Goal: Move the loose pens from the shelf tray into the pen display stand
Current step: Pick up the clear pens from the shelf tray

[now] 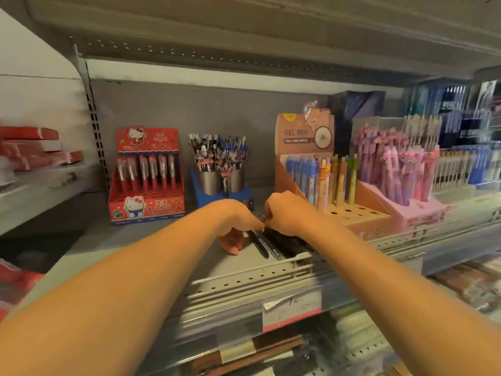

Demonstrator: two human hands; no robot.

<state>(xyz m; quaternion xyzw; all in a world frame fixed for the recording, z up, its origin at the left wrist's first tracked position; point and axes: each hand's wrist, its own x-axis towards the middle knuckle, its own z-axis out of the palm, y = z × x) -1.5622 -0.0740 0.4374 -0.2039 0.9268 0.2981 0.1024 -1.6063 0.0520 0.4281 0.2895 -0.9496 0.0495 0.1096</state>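
Both forearms reach in from the lower corners and meet at the centre of the frame. The left hand [238, 221] is bent down at the wrist, knuckles up, its grip curled over the near ends of the loose pens [273, 244]; fingertips show pink underneath, resting on the shelf [151, 256]. The right hand [284, 213] is fisted tight beside it, knuckles forward, its grip pinching the top of the same dark bundle.

The pens are slim, glossy black barrels lying side by side, slanting toward the lower right, at the shelf's front edge just above the perforated grey metal rail [244, 280].

Right of centre stands the pen display stand [352, 213], tan cardboard with a stepped base of round holes, the front rows unfilled, pastel pens upright behind.
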